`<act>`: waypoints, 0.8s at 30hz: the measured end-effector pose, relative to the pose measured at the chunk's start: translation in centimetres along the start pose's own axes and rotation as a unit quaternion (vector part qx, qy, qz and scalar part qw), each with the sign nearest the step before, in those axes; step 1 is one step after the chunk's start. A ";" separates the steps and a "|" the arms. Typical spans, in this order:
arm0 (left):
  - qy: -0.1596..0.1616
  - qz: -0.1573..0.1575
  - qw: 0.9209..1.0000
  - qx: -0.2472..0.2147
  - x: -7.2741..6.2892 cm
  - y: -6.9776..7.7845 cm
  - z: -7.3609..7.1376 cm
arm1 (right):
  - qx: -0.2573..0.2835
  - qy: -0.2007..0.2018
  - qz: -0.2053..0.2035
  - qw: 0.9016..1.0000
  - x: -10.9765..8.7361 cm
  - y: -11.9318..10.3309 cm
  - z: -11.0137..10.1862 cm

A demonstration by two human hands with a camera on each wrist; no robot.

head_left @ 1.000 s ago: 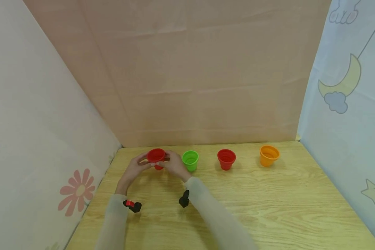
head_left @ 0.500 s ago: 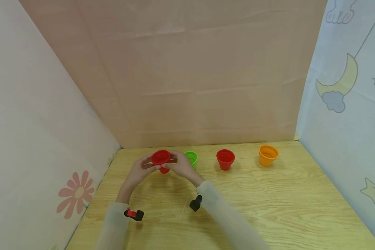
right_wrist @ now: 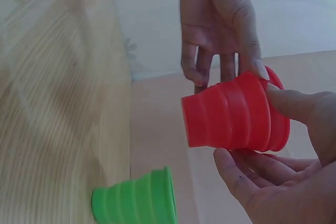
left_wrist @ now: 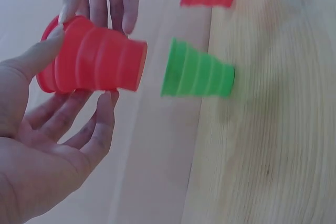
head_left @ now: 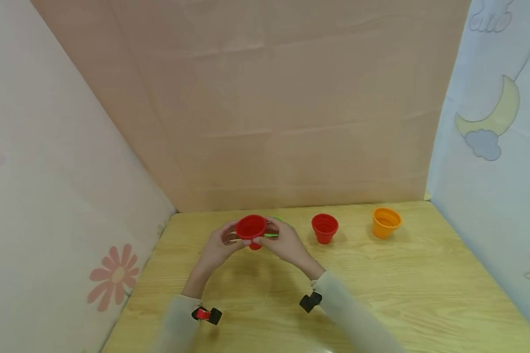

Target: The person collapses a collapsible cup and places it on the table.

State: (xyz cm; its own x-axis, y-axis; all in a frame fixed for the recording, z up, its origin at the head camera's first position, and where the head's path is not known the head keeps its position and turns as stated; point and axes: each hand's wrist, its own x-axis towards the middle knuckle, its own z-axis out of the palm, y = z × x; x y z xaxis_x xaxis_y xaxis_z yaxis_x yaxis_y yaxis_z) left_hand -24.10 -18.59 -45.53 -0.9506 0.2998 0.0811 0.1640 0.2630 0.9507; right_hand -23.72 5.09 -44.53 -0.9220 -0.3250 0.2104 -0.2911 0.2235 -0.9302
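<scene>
A ribbed red cup (head_left: 251, 227) is held between both hands, raised off the table, its mouth facing up. My left hand (head_left: 221, 247) grips its left side, thumb near the rim and fingers around the far side. From the right, my right hand (head_left: 289, 243) grips the same cup, the two thumbs almost meeting at the front. In the left wrist view the cup (left_wrist: 97, 56) hangs apart from the tabletop. Behind my right hand stands a green cup (left_wrist: 198, 71), mostly hidden in the head view but plain in the right wrist view.
A second red cup (head_left: 324, 228) stands upright to the right, and an orange cup (head_left: 386, 222) farther right, both near the back edge of the wooden table (head_left: 380, 284). A beige backdrop (head_left: 291, 108) rises behind, with patterned side walls at left and right.
Both hands have moved right and a little nearer with the red cup between them. The cup now covers the space before the green cup, which was fully visible earlier. The other cups stay put.
</scene>
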 end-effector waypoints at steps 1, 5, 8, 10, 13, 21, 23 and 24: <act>-0.003 0.002 1.000 -0.004 0.0 0.1 0.5 | 0.002 0.002 0.000 1.000 -0.4 0.1 -0.4; -0.012 0.008 1.000 -0.012 0.2 0.4 2.6 | 0.002 0.000 -0.008 1.000 -1.7 0.9 -2.0; -0.020 0.010 1.000 -0.010 0.2 0.5 3.9 | 0.004 -0.004 -0.010 1.000 -2.8 1.4 -3.1; -0.029 0.014 0.999 -0.012 0.3 0.5 4.8 | 0.003 -0.002 -0.009 1.000 -3.5 1.7 -3.9; -0.046 0.023 0.998 -0.020 0.3 0.5 6.1 | 0.004 0.008 0.000 1.000 -4.8 2.3 -4.9; -0.075 0.029 0.996 -0.046 0.1 -0.1 9.3 | -0.001 0.031 -0.014 0.999 -7.7 4.5 -6.6; -0.077 0.033 0.995 -0.047 0.1 -0.3 10.0 | 0.004 0.032 -0.015 0.999 -8.1 5.1 -7.0; -0.078 0.033 0.995 -0.048 0.1 -0.4 10.3 | 0.008 0.031 -0.013 0.999 -8.4 5.3 -7.1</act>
State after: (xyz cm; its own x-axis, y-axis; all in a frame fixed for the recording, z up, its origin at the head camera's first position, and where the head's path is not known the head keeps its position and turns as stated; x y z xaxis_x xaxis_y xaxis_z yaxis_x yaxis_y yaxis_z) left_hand -21.54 -9.17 -48.97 -0.8845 0.4545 0.1048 0.1923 0.1505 0.9697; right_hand -19.38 15.53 -49.10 -0.9280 -0.2739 0.2526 -0.3118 0.1999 -0.9289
